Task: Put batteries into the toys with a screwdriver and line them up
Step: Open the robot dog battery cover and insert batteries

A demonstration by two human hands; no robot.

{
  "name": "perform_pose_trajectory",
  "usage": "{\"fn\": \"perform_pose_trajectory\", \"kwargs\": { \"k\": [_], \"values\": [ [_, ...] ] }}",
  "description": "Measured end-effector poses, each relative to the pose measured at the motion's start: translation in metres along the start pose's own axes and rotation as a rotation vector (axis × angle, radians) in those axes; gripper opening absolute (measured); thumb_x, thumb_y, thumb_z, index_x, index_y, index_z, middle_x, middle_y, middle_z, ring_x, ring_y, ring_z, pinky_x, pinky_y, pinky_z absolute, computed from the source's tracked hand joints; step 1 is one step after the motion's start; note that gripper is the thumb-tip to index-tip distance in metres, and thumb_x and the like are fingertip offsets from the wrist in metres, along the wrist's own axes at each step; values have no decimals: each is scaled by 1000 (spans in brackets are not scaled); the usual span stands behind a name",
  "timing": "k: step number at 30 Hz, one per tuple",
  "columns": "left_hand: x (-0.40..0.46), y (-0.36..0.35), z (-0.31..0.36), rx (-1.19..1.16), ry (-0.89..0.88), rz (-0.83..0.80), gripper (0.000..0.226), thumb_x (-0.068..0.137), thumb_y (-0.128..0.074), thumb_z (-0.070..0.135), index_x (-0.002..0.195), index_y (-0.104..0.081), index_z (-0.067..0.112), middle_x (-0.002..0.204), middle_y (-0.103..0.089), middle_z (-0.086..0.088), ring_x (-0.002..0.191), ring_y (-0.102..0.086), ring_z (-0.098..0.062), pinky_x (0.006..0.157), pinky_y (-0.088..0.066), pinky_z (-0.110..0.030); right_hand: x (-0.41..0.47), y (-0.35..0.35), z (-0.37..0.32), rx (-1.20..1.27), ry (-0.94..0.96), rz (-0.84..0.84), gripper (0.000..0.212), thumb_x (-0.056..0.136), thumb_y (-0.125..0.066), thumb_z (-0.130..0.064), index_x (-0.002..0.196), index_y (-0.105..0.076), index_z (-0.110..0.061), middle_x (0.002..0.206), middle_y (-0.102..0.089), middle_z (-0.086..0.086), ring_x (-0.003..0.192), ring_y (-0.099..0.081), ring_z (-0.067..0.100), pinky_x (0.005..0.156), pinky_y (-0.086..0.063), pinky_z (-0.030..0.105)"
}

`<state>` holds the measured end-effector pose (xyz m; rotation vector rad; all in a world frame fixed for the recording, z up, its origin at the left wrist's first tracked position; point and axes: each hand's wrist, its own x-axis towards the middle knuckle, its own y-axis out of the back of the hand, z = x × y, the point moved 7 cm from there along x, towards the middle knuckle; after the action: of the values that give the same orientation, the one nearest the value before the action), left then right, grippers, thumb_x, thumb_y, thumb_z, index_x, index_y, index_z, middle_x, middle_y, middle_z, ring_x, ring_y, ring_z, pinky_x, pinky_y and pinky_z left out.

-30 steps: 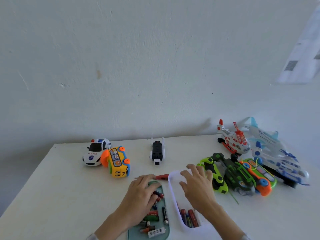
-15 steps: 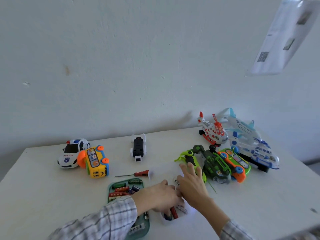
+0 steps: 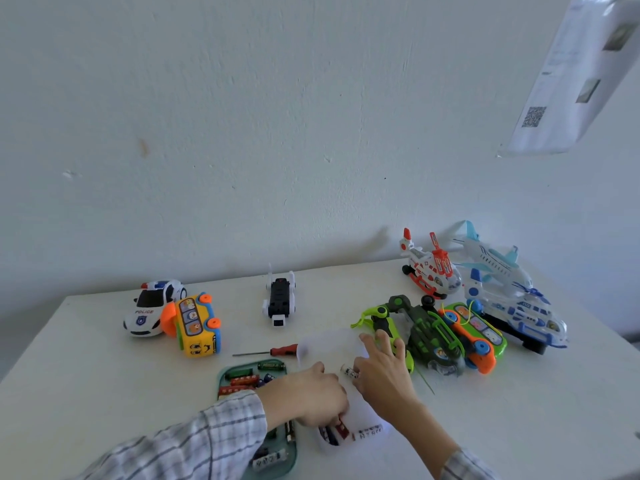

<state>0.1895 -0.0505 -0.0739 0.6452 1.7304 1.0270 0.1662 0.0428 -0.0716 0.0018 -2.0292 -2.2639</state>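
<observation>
White-wrapped battery (image 3: pixel 349 372) lies in the clear tray (image 3: pixel 329 344) near the tabletop's (image 3: pixel 104 393) front edge, between both hands: left hand (image 3: pixel 308 398) curled, grip unclear; right hand (image 3: pixel 384 370) spread flat.

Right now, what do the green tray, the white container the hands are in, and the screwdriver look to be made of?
Green tray: likely matte plastic, with even teal colour and a rounded moulded rim.
White container: seemingly thin translucent plastic; the batteries show dimly through its wall.
Screwdriver: dark thin shaft, probably metal; red handle, probably plastic or rubber, too small to tell.
</observation>
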Motion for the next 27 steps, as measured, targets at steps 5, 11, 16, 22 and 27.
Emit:
{"fn": "perform_pose_trajectory", "kwargs": {
  "k": [5, 11, 16, 22, 27],
  "values": [
    [-46, 31, -35, -419, 155, 316, 12, 100, -48, 22, 108, -58, 20, 101, -56, 8, 97, -46, -10, 97, -30, -32, -9, 19, -9, 31, 104, 55, 22, 43, -83, -29, 48, -61, -27, 114, -63, 4, 107, -44, 30, 89, -33, 48],
    [-122, -15, -68, -695, 487, 592, 13, 95, -54, 34, 105, -61, 30, 96, -50, 25, 97, -44, 7, 95, -33, -23, -32, 23, -31, 142, 362, -334, 20, 85, -48, -7, 96, -64, -7, 95, -58, 4, 87, -51, 23, 67, -41, 24],
    [-157, -80, -61, -851, 807, 675, 12, 90, -63, 36, 102, -64, 31, 89, -51, 24, 89, -50, -4, 79, -41, -23, -37, 19, -34, 164, 398, -528, 29, 87, -60, -10, 115, -58, -15, 112, -55, 8, 99, -53, 25, 72, -38, 27],
    [-168, -106, -44, -977, 912, 808, 9, 88, -68, 29, 96, -67, 28, 83, -55, 14, 77, -52, -5, 66, -36, -14, -30, 11, -46, 170, 432, -628, 32, 77, -66, -8, 106, -60, -23, 96, -45, 2, 84, -52, 23, 70, -50, 35],
    [-166, -114, -30, -872, 843, 798, 23, 85, -66, 46, 99, -71, 29, 85, -50, 27, 84, -48, 3, 75, -35, -17, -32, 11, -46, 199, 392, -608, 25, 78, -64, -15, 102, -58, -15, 95, -39, -3, 82, -45, 18, 58, -34, 27]
  ]
}}
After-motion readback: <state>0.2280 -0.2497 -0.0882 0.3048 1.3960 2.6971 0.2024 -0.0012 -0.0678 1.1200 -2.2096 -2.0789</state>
